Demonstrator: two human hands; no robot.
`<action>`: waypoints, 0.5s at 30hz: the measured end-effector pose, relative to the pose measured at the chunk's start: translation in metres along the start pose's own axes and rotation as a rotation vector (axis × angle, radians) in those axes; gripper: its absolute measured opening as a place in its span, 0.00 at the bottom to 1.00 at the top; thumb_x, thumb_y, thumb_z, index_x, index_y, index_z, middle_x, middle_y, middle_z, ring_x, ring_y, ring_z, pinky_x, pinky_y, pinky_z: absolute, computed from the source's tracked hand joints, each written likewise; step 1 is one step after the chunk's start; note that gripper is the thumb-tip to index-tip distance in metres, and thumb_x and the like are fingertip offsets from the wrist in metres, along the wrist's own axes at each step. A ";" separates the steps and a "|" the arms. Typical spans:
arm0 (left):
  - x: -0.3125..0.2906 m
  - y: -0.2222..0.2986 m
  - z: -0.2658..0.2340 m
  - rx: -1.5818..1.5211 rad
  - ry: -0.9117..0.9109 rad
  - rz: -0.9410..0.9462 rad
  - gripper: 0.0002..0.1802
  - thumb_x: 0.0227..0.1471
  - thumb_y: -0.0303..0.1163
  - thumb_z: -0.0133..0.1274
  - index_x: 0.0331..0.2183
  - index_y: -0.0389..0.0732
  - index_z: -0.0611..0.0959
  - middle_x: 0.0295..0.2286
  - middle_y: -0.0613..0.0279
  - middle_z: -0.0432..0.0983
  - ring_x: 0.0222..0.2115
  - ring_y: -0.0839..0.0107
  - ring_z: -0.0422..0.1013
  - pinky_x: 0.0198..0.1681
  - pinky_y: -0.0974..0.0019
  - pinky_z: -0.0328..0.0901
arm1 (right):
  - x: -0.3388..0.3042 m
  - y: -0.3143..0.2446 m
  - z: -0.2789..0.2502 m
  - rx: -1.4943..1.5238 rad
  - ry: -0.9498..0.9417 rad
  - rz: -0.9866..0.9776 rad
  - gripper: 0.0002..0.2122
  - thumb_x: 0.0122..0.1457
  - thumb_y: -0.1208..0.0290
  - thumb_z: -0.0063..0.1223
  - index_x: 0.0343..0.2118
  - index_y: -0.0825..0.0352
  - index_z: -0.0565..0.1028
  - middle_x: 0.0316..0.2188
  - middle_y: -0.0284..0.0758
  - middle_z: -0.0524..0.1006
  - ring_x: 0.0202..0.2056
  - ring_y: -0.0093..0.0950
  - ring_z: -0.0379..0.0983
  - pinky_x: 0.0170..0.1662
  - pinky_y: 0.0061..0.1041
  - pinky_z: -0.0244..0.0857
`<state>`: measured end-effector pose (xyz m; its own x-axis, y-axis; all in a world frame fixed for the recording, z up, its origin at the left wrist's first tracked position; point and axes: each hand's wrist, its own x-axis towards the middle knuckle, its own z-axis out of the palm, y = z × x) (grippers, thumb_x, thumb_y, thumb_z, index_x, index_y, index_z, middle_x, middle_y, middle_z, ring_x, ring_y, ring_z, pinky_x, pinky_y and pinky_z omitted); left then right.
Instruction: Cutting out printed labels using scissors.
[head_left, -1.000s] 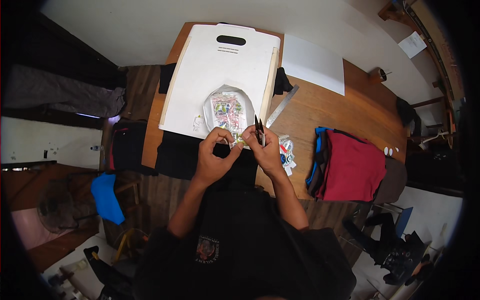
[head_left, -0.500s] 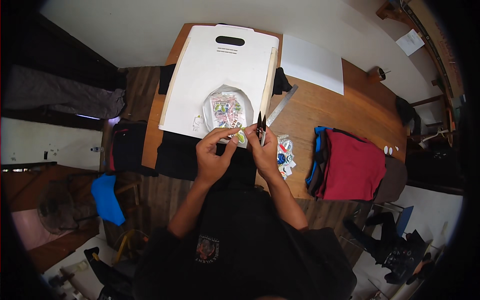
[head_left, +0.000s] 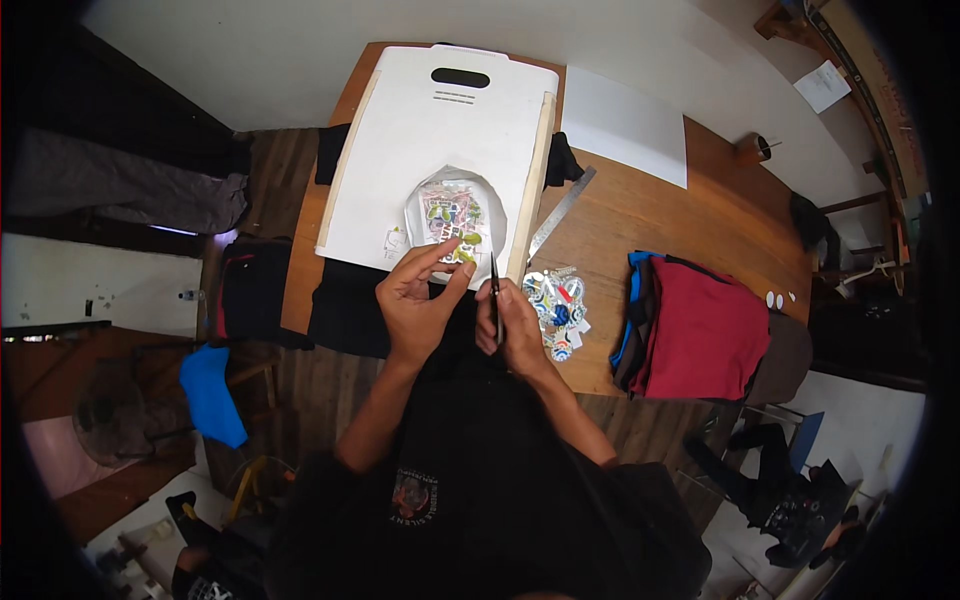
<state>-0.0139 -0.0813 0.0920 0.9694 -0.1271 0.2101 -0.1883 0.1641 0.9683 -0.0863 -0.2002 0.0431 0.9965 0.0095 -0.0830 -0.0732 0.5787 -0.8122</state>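
Observation:
My left hand (head_left: 415,300) pinches a small green-and-white printed piece (head_left: 464,257) between thumb and forefinger. It is over the near side of a round white container (head_left: 498,210), which holds several colourful printed pieces. My right hand (head_left: 517,325) is wrapped round thread snips (head_left: 495,285), their dark pointed blades upward, beside the container's near right edge. Under the container lies a white board (head_left: 450,130) with a slot at its far end. Just right of my right hand is a pile of colourful round printed pieces (head_left: 560,310).
A metal ruler (head_left: 562,215) lies on the wooden table (head_left: 640,220) right of the board. Folded red and dark cloth (head_left: 705,325) is stacked at the right. A white sheet (head_left: 625,125) and a brown cup (head_left: 750,150) are farther back. Black cloth (head_left: 350,315) hangs at the near edge.
My right hand with the snips has drawn down and away from my left hand. My left hand has shifted slightly left, still pinching the green-and-white piece. More of the round-piece pile shows.

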 end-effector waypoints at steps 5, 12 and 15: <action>0.000 -0.002 -0.002 0.014 -0.005 0.011 0.18 0.47 0.12 0.59 0.43 0.26 0.81 0.38 0.52 0.77 0.38 0.73 0.74 0.43 0.74 0.69 | -0.007 0.010 0.004 0.050 -0.077 -0.009 0.16 0.71 0.58 0.31 0.39 0.68 0.64 0.13 0.28 0.58 0.11 0.16 0.51 0.16 0.17 0.50; -0.001 -0.003 0.001 -0.019 0.032 0.036 0.17 0.47 0.12 0.59 0.43 0.26 0.81 0.38 0.52 0.77 0.39 0.72 0.74 0.44 0.73 0.68 | -0.002 0.010 0.007 0.079 -0.061 -0.126 0.16 0.71 0.58 0.32 0.38 0.68 0.64 0.12 0.25 0.56 0.10 0.15 0.48 0.15 0.15 0.47; 0.000 -0.001 0.001 -0.009 0.042 0.019 0.17 0.47 0.12 0.60 0.43 0.26 0.81 0.38 0.53 0.77 0.38 0.72 0.75 0.43 0.74 0.69 | -0.001 0.009 0.010 0.062 -0.065 -0.142 0.16 0.71 0.58 0.33 0.36 0.68 0.65 0.11 0.25 0.56 0.10 0.14 0.47 0.15 0.15 0.46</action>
<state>-0.0143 -0.0828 0.0907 0.9714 -0.0828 0.2225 -0.2056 0.1753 0.9628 -0.0874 -0.1865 0.0417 0.9973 -0.0245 0.0688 0.0689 0.6270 -0.7759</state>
